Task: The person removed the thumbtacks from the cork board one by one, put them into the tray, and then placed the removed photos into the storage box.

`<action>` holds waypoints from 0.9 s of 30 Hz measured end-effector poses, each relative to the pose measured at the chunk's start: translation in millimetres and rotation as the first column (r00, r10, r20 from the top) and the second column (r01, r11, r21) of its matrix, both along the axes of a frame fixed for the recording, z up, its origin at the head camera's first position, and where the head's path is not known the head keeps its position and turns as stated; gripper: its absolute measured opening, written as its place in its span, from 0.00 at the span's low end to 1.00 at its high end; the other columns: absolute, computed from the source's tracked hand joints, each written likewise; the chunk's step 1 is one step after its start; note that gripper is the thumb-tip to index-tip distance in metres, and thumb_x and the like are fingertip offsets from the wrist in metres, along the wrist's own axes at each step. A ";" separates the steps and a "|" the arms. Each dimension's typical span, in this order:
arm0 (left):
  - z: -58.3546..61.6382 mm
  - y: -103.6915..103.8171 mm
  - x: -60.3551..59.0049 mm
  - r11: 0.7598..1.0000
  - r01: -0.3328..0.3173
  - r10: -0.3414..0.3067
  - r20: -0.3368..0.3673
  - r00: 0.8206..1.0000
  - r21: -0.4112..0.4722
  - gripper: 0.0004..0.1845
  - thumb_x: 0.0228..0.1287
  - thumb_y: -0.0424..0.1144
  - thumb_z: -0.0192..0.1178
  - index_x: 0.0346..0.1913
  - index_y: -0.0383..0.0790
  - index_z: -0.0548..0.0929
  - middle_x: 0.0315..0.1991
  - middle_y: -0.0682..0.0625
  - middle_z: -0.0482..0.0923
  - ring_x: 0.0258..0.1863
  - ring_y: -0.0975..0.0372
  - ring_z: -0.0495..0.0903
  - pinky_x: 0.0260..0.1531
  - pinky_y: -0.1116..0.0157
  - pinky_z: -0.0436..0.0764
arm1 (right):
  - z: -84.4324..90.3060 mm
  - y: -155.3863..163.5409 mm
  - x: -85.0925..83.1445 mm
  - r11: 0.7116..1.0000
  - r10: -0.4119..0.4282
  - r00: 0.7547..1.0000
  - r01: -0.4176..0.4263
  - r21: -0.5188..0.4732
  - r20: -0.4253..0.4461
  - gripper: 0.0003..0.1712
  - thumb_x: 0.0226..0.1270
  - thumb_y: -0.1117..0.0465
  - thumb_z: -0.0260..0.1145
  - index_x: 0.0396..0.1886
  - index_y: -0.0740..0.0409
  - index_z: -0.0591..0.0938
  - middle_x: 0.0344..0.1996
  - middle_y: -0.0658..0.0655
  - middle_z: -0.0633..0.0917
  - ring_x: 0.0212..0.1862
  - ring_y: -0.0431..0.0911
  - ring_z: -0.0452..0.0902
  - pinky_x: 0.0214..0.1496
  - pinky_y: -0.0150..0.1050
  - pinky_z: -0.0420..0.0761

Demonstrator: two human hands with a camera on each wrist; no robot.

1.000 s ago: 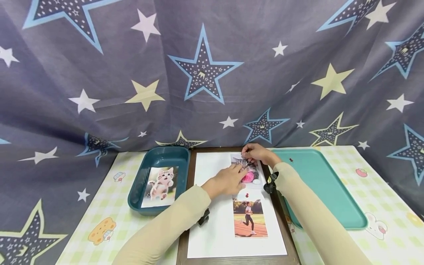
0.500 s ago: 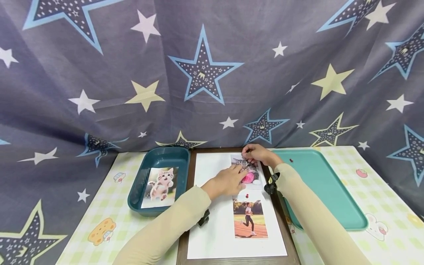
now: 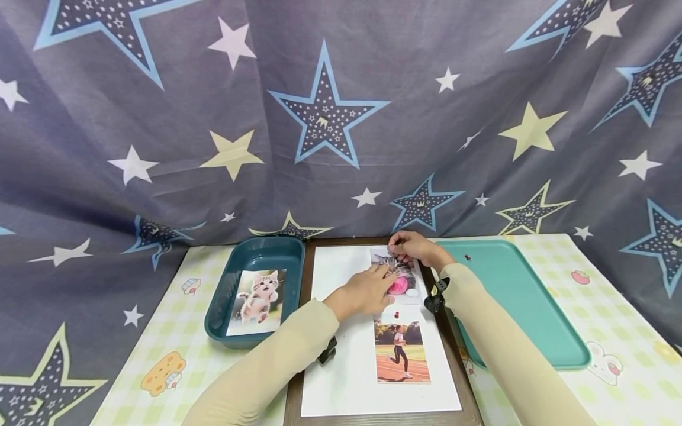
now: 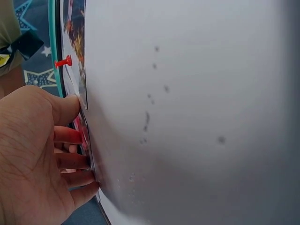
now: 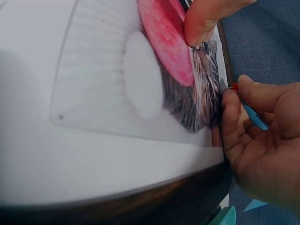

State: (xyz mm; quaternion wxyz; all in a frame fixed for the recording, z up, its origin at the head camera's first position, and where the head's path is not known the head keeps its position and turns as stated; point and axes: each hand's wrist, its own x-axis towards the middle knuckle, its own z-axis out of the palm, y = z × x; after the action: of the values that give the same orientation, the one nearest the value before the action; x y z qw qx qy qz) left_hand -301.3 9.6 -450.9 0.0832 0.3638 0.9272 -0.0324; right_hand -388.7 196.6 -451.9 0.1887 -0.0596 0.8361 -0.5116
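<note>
on the kitten photo, both hands unmoved, pin still pinched

both arms wear long, close-fitting pale beige sleeves that run down to the wrists and leave the bare left hand and bare right hand uncovered. a small black clip-shaped camera mount sits at the right wrist, and another small black mount hangs under the left forearm.

We can read no words, numbers or brand marks anywhere, neither on the cat photo under the left hand nor on things around it.
</note>
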 end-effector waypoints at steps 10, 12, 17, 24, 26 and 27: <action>0.7 0.5 0.3 1.000 -0.006 0.006 0.020 1.000 -0.005 0.33 0.79 0.54 0.49 0.80 0.46 0.61 0.80 0.41 0.57 0.80 0.50 0.57 0.77 0.57 0.64 | -1.5 0.4 0.0 1.000 -0.019 1.000 0.019 -0.025 0.017 0.08 0.77 0.64 0.60 0.49 0.65 0.77 0.34 0.52 0.78 0.33 0.43 0.74 0.33 0.34 0.75; -0.3 0.5 -0.1 1.000 -0.005 0.005 0.019 1.000 -0.007 0.33 0.79 0.54 0.49 0.80 0.47 0.60 0.80 0.41 0.57 0.80 0.50 0.57 0.77 0.57 0.64 | -1.6 0.2 0.5 0.999 -0.022 1.000 0.022 -0.027 0.019 0.09 0.77 0.64 0.59 0.50 0.65 0.77 0.34 0.53 0.78 0.33 0.44 0.74 0.33 0.34 0.75; -1.4 0.8 -0.8 1.000 -0.002 0.002 0.013 1.000 -0.010 0.33 0.79 0.54 0.49 0.80 0.46 0.60 0.80 0.41 0.57 0.80 0.51 0.57 0.77 0.58 0.64 | -2.4 1.8 0.1 0.999 -0.036 0.999 0.037 -0.039 0.026 0.10 0.77 0.64 0.59 0.51 0.67 0.77 0.35 0.53 0.78 0.33 0.44 0.74 0.33 0.34 0.75; 0.6 1.8 0.2 1.000 -0.005 0.005 0.006 1.000 -0.011 0.33 0.79 0.54 0.49 0.80 0.46 0.61 0.80 0.41 0.57 0.80 0.51 0.57 0.77 0.58 0.64 | -3.5 3.9 -1.2 0.998 -0.045 0.999 0.046 -0.043 0.030 0.11 0.77 0.65 0.58 0.51 0.68 0.77 0.34 0.52 0.78 0.33 0.43 0.75 0.34 0.32 0.76; 0.6 2.0 -0.1 1.000 -0.007 0.007 0.010 1.000 -0.012 0.33 0.79 0.54 0.49 0.80 0.46 0.61 0.80 0.41 0.57 0.80 0.51 0.57 0.77 0.58 0.63 | -3.3 3.2 -1.1 0.998 -0.046 0.999 0.048 -0.039 0.029 0.11 0.77 0.65 0.58 0.51 0.68 0.78 0.34 0.52 0.78 0.33 0.42 0.75 0.34 0.32 0.76; 0.7 2.1 0.0 1.000 -0.008 0.008 0.012 1.000 -0.014 0.33 0.79 0.54 0.49 0.80 0.46 0.60 0.80 0.41 0.57 0.80 0.51 0.57 0.78 0.58 0.62 | -3.3 3.1 -1.0 0.998 -0.046 0.999 0.047 -0.036 0.028 0.11 0.77 0.65 0.59 0.51 0.68 0.78 0.34 0.52 0.78 0.33 0.42 0.75 0.34 0.32 0.77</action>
State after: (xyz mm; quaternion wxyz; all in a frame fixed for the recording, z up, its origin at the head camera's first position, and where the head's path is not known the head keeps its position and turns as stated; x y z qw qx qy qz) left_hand -301.4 11.7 -450.1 0.0913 0.3596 0.9279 -0.0366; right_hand -389.7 199.7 -455.2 0.1870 -0.0365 0.8252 -0.5317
